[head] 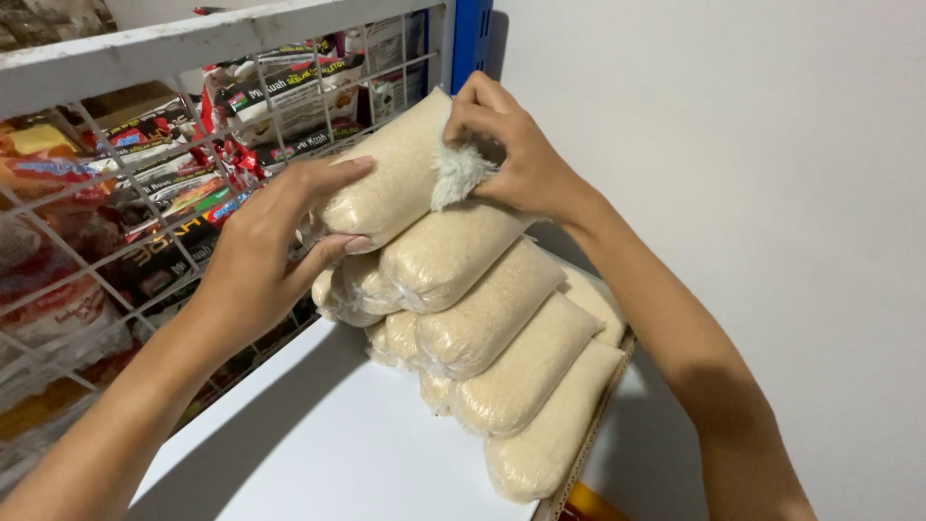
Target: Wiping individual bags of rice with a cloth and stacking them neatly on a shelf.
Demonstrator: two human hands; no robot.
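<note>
The top rice bag [386, 174] lay on a stack of rice bags [502, 367] on the white shelf [318, 434]. Your left hand [265, 256] cupped its near end, fingers curled around it, while your right hand [511, 145] pinched its twisted plastic tail. The wire rack [145, 241] of noodle packets [280, 96] stood just beside.

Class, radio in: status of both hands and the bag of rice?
Left hand and right hand grip top rice bag. It rests on the stack. Wire rack close alongside.
</note>
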